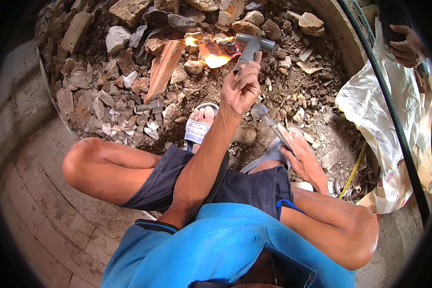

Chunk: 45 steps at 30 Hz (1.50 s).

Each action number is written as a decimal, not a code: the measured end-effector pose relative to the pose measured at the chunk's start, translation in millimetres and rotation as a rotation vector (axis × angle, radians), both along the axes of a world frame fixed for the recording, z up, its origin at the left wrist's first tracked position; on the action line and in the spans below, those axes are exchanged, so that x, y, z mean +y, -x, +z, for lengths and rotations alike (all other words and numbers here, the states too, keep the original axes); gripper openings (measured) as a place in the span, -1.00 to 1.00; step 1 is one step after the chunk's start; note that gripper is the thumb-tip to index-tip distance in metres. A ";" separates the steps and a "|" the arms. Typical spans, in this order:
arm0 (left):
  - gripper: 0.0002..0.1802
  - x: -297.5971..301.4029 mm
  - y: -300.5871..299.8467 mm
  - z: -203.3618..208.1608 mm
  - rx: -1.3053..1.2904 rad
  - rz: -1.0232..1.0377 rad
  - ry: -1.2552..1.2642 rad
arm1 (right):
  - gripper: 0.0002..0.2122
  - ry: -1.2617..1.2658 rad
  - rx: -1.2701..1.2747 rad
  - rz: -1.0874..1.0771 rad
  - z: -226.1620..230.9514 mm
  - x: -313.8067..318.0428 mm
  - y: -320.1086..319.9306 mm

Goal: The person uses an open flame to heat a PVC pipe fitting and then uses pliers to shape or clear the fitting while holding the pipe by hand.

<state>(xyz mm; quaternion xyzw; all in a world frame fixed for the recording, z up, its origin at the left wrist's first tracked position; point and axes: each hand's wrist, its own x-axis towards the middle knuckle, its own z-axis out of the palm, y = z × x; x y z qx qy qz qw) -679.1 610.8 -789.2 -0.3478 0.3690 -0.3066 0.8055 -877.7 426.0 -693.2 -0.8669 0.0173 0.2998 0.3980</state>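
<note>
My left hand (pixel 242 89) is wrapped around the stem of a grey plastic pipe tee (pixel 249 53). The tee's crosspiece is beside a small fire (pixel 216 55) burning among the rubble, by a reddish-brown piece that is alight. Low on the right, my right hand (pixel 302 156) is closed on a slim grey tool (pixel 283 135), its kind unclear. A pale, see-through end (pixel 260 113) shows at the tool's tip, close below my left hand. My sandalled feet rest on the dirt around this spot.
Broken stones and brick (pixel 163 69) cover the ground ahead. Another person's hand (pixel 408 45) is at the upper right, above a white sack (pixel 369 96). A dark cable (pixel 389 96) runs down the right side. A yellow strip (pixel 354 170) lies near my right knee.
</note>
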 end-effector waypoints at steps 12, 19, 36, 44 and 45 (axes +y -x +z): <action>-0.48 38.3 47.0 18.4 -0.192 -0.121 -0.209 | -0.48 0.032 -0.036 0.023 2.3 0.6 -4.6; -0.48 59.1 41.5 14.0 -0.038 0.010 -0.193 | -0.49 0.002 0.162 0.043 8.0 -1.3 -17.1; -0.49 47.3 47.7 38.1 -0.578 -0.745 -1.118 | -0.45 0.053 0.003 -0.131 17.3 -18.4 -23.1; -0.47 58.3 82.0 69.0 -1.020 -1.153 -1.507 | -0.48 0.279 -0.061 0.102 16.1 -60.8 -26.2; -0.47 59.4 91.1 67.4 -1.014 -1.166 -1.507 | -0.48 0.266 -0.094 0.138 11.2 -61.3 -25.2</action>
